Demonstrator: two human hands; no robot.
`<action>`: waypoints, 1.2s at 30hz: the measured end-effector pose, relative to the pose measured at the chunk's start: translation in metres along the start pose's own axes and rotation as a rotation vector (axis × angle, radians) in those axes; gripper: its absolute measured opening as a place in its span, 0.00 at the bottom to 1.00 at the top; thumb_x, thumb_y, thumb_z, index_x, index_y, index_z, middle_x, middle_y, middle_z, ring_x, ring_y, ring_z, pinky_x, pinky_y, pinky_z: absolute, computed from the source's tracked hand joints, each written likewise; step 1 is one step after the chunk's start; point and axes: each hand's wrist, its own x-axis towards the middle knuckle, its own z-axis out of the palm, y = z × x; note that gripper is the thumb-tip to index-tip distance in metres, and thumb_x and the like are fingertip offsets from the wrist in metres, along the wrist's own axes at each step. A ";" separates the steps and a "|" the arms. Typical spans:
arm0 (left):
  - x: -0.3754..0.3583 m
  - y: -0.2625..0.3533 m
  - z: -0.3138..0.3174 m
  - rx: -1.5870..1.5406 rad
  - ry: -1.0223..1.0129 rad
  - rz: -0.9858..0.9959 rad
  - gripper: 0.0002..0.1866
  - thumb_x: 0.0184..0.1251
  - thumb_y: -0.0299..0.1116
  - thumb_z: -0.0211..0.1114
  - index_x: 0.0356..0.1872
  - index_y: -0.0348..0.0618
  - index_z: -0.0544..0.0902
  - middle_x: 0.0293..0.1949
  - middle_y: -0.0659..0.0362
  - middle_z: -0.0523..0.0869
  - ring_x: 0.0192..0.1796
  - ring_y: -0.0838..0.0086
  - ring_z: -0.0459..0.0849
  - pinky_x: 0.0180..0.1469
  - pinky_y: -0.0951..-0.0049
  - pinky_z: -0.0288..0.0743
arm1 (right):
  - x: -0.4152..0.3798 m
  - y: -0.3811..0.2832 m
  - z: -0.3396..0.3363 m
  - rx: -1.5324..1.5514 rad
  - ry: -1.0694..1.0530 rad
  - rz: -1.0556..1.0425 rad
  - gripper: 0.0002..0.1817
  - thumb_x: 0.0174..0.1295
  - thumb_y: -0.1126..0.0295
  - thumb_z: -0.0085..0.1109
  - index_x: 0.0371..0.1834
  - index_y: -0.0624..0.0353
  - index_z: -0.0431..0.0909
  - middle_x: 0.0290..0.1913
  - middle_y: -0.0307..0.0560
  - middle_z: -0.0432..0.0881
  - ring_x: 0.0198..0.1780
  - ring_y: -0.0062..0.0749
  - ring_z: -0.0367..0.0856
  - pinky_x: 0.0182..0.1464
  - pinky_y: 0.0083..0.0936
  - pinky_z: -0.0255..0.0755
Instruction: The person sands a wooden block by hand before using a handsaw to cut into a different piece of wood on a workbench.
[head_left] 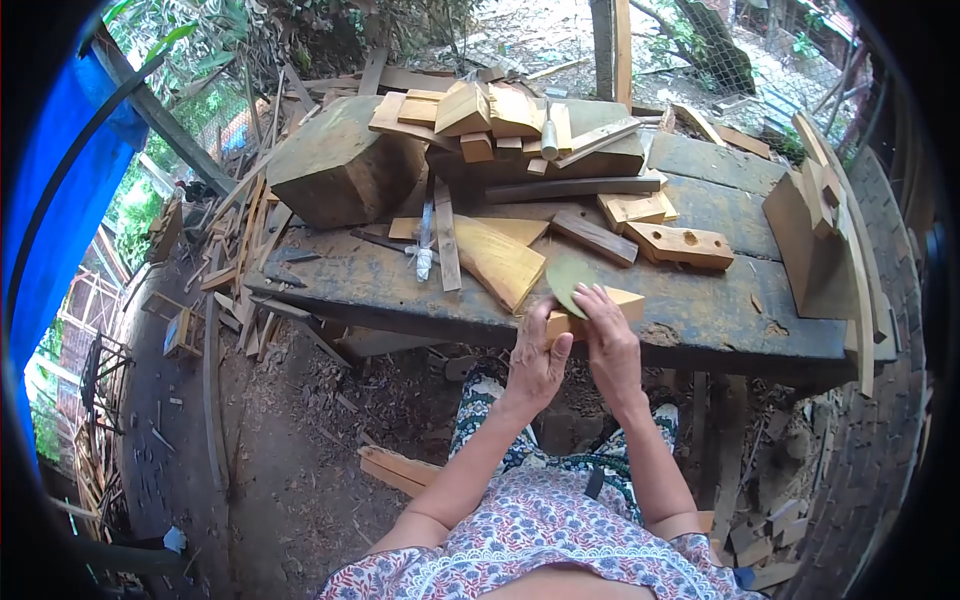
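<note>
A: Looking at the hands first. Left hand is wrapped on the near end of a small wood block, thumb up along its right side, fingers curled round the far side. Closed grip, no gap showing.

B: Where does the block sit?

A: On the front edge of the workbench, near end hanging just past the edge toward the person.

B: Right hand?

A: Right hand is on top of the block. Fingers held together, fairly straight, tips pressing a greenish round sheet against the block's top. Sheet looks like sandpaper, can't confirm. Whether the thumb pinches it from below can't be told, it's hidden.

B: So both clamped?

A: Left is clamped on the block. Right is flat-fingered, pressed down on the sheet, not spread.

B: Anything close by?

A: Tapered plank just left of the sheet, nearly touching. Drilled block with two holes lies behind and right, apart. Big timber chunk far left on the bench. Offcuts piled at the back.
</note>
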 end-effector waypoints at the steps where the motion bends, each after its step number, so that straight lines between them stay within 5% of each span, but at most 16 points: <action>1: 0.000 0.000 0.002 -0.004 -0.004 -0.001 0.28 0.75 0.51 0.48 0.63 0.38 0.64 0.58 0.42 0.72 0.61 0.47 0.72 0.63 0.55 0.66 | -0.001 0.002 0.001 0.016 0.015 -0.005 0.19 0.63 0.80 0.53 0.57 0.56 0.77 0.59 0.51 0.78 0.65 0.46 0.72 0.68 0.40 0.64; 8: 0.006 -0.005 0.002 -0.004 0.083 -0.041 0.24 0.76 0.49 0.48 0.58 0.38 0.65 0.55 0.43 0.74 0.58 0.47 0.74 0.60 0.55 0.69 | -0.003 0.083 0.003 -0.064 0.142 0.278 0.17 0.66 0.79 0.48 0.57 0.57 0.76 0.59 0.53 0.78 0.63 0.44 0.74 0.66 0.39 0.67; 14: 0.003 -0.011 0.006 -0.048 0.118 -0.092 0.24 0.76 0.48 0.48 0.58 0.37 0.65 0.53 0.42 0.74 0.56 0.47 0.76 0.57 0.58 0.71 | -0.016 0.025 0.010 -0.064 0.076 0.026 0.22 0.62 0.82 0.52 0.60 0.57 0.74 0.61 0.50 0.77 0.66 0.46 0.71 0.69 0.40 0.64; 23: 0.001 -0.019 -0.004 -0.041 0.155 -0.166 0.25 0.76 0.51 0.46 0.57 0.39 0.65 0.49 0.43 0.77 0.49 0.50 0.79 0.52 0.59 0.73 | -0.008 0.045 0.015 -0.111 0.042 0.045 0.19 0.67 0.80 0.47 0.60 0.55 0.75 0.62 0.46 0.76 0.68 0.43 0.68 0.68 0.37 0.65; 28: 0.004 -0.015 -0.008 -0.049 0.153 -0.178 0.23 0.77 0.50 0.47 0.56 0.39 0.67 0.47 0.44 0.77 0.48 0.52 0.80 0.52 0.60 0.73 | 0.002 0.042 0.010 0.251 0.150 0.369 0.16 0.72 0.72 0.47 0.60 0.57 0.74 0.59 0.50 0.79 0.66 0.41 0.72 0.66 0.33 0.65; 29: 0.005 -0.016 -0.009 -0.050 0.153 -0.179 0.23 0.77 0.50 0.47 0.56 0.39 0.67 0.47 0.44 0.77 0.48 0.52 0.80 0.52 0.60 0.73 | 0.002 0.049 0.012 0.246 0.172 0.384 0.17 0.74 0.67 0.46 0.62 0.58 0.73 0.57 0.50 0.81 0.61 0.34 0.75 0.64 0.28 0.66; 32: 0.009 -0.018 -0.009 -0.077 0.178 -0.168 0.20 0.78 0.46 0.47 0.53 0.38 0.70 0.47 0.45 0.78 0.49 0.56 0.79 0.53 0.63 0.72 | 0.003 0.068 0.016 0.359 0.266 0.482 0.18 0.75 0.63 0.45 0.62 0.59 0.73 0.55 0.47 0.82 0.56 0.28 0.76 0.61 0.26 0.66; 34: 0.011 -0.024 -0.009 -0.132 0.261 -0.219 0.20 0.79 0.46 0.44 0.51 0.38 0.73 0.47 0.54 0.76 0.50 0.71 0.74 0.56 0.72 0.68 | 0.004 0.067 0.016 0.399 0.296 0.476 0.20 0.75 0.60 0.45 0.62 0.60 0.73 0.52 0.45 0.82 0.53 0.23 0.75 0.59 0.24 0.66; 36: 0.010 -0.048 -0.009 -0.234 0.256 -0.288 0.20 0.78 0.46 0.44 0.51 0.40 0.74 0.47 0.56 0.77 0.49 0.72 0.76 0.53 0.71 0.73 | 0.004 0.063 0.017 0.424 0.317 0.463 0.20 0.75 0.60 0.44 0.61 0.61 0.73 0.51 0.43 0.82 0.53 0.23 0.74 0.59 0.23 0.65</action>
